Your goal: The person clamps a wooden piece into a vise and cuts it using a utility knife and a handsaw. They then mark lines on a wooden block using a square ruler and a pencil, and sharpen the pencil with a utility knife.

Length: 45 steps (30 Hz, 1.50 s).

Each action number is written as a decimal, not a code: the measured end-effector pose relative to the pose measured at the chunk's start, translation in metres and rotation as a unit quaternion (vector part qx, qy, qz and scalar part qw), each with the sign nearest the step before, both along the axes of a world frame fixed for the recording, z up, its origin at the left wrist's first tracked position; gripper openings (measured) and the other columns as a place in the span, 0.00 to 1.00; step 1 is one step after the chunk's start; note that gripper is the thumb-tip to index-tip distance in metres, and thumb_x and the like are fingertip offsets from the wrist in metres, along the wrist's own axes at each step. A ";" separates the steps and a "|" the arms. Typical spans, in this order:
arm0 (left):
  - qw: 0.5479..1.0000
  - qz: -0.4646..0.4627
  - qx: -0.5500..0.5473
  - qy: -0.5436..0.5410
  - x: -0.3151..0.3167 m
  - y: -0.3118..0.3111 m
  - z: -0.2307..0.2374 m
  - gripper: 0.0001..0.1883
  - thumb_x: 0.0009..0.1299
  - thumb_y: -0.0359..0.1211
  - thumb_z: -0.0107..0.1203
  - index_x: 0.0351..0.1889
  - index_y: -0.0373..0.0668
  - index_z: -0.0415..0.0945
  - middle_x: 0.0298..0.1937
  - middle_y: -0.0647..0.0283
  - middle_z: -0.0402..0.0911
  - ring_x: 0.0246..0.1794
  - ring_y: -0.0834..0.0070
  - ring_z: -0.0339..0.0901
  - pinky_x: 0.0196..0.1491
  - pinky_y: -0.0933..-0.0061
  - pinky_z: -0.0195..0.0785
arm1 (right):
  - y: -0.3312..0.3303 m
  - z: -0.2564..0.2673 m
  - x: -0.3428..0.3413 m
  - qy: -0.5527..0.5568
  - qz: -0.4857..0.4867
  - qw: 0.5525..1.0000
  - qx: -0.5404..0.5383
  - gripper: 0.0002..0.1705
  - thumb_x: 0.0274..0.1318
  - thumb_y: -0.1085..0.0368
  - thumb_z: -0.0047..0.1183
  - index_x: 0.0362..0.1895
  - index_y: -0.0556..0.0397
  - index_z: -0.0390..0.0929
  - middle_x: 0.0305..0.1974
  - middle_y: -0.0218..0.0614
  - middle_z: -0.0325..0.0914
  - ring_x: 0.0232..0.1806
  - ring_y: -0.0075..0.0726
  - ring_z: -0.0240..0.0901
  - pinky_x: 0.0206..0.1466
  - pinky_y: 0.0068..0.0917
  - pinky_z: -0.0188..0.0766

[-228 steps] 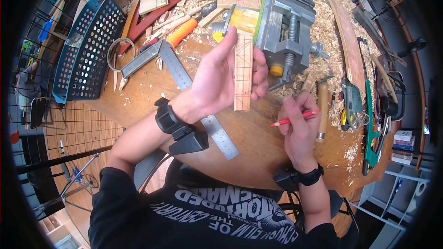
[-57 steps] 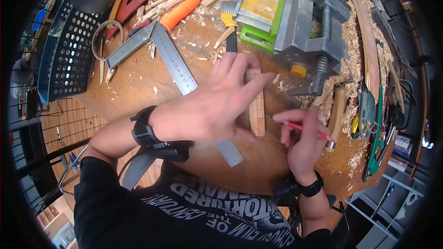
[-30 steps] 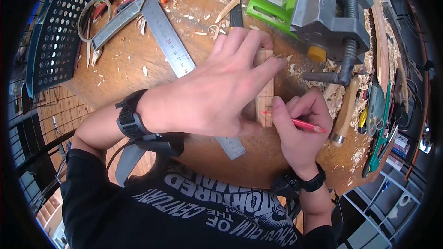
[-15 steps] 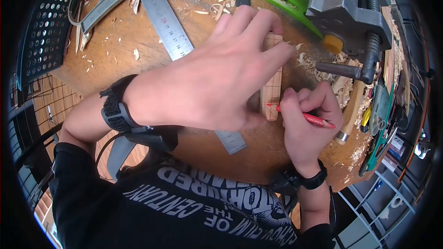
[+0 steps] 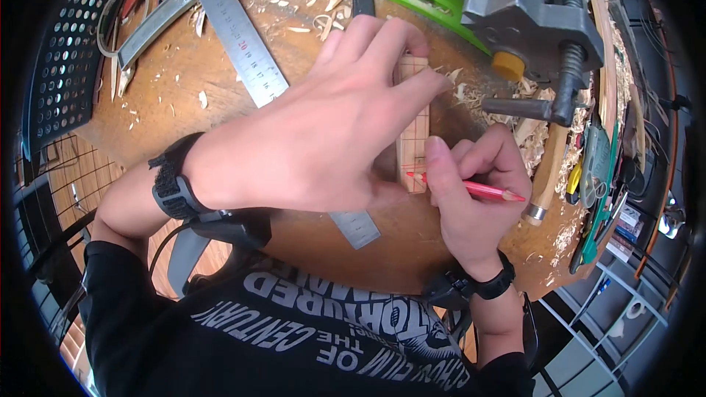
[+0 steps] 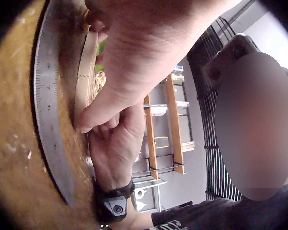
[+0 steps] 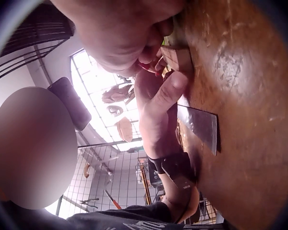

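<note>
My left hand (image 5: 309, 125) grips a small wooden block (image 5: 415, 132) lying on the table, fingers at its far end and thumb at its near end. Red and dark lines cross the block's top. In my right hand (image 5: 482, 195) a red pencil (image 5: 485, 191) is pinched, its point at the block's near end. The left wrist view shows the left thumb against the block (image 6: 84, 76), with the right hand (image 6: 116, 148) just beyond. In the right wrist view the block's end (image 7: 178, 59) shows beside the left hand (image 7: 158, 110).
A metal square (image 5: 243, 44) lies partly under the left forearm. At the back right stands a grey vise (image 5: 526, 18) beside a green tool (image 5: 434, 4). A wooden handle (image 5: 551, 173) and shavings lie right of the right hand; a perforated basket (image 5: 70, 51) is at far left.
Compared with a second ago, the right hand has brought the pencil's point onto the block's near end. The left hand keeps its grip on the block. The head view has shifted.
</note>
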<state>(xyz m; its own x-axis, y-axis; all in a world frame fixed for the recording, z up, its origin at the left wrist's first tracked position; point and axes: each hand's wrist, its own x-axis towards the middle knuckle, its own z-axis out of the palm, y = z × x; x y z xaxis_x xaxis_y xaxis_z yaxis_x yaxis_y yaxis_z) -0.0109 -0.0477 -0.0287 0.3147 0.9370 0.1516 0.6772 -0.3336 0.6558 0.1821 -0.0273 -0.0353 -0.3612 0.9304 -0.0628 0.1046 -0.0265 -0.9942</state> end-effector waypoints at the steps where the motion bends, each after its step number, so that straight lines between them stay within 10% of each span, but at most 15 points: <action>1: 1.000 0.001 -0.003 0.002 0.000 0.000 0.001 0.42 0.46 0.32 0.74 0.63 0.41 0.70 0.61 0.48 0.62 0.62 0.48 0.60 0.62 0.56 0.62 | 0.000 -0.002 0.000 0.005 0.001 1.000 0.009 0.20 0.53 0.75 0.65 0.23 0.50 0.64 0.19 0.20 0.68 0.20 0.08 0.60 0.23 0.12 0.55; 22: 0.999 -0.007 -0.034 0.005 0.000 -0.001 0.010 0.44 0.46 0.35 0.74 0.65 0.43 0.68 0.63 0.48 0.60 0.62 0.47 0.59 0.65 0.53 0.59 | 0.000 0.009 0.001 0.018 -0.033 0.999 0.021 0.13 0.53 0.73 0.66 0.27 0.53 0.73 0.22 0.23 0.73 0.22 0.10 0.65 0.24 0.14 0.59; 33: 0.998 -0.017 -0.049 0.021 0.003 0.004 0.020 0.45 0.45 0.37 0.76 0.63 0.39 0.68 0.62 0.47 0.60 0.63 0.47 0.58 0.65 0.52 0.58 | 0.011 0.018 0.022 0.098 0.128 0.975 0.151 0.13 0.67 0.59 0.54 0.35 0.57 0.78 0.31 0.35 0.75 0.31 0.33 0.71 0.34 0.26 0.66; 45: 0.998 -0.018 -0.055 0.023 0.004 0.004 0.021 0.45 0.46 0.37 0.76 0.64 0.39 0.68 0.62 0.47 0.60 0.60 0.48 0.59 0.64 0.52 0.58 | 0.007 0.024 0.021 0.007 0.103 0.995 0.003 0.15 0.61 0.61 0.63 0.47 0.56 0.80 0.21 0.31 0.72 0.21 0.20 0.66 0.29 0.23 0.65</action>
<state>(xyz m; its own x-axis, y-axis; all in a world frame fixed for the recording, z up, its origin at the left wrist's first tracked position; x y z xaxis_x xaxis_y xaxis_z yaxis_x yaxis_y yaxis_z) -0.0065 -0.0437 -0.0075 0.3521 0.9354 0.0325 0.6970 -0.2853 0.6578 0.2027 -0.0204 -0.0116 -0.5458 0.8363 -0.0514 0.0932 -0.0004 -0.9956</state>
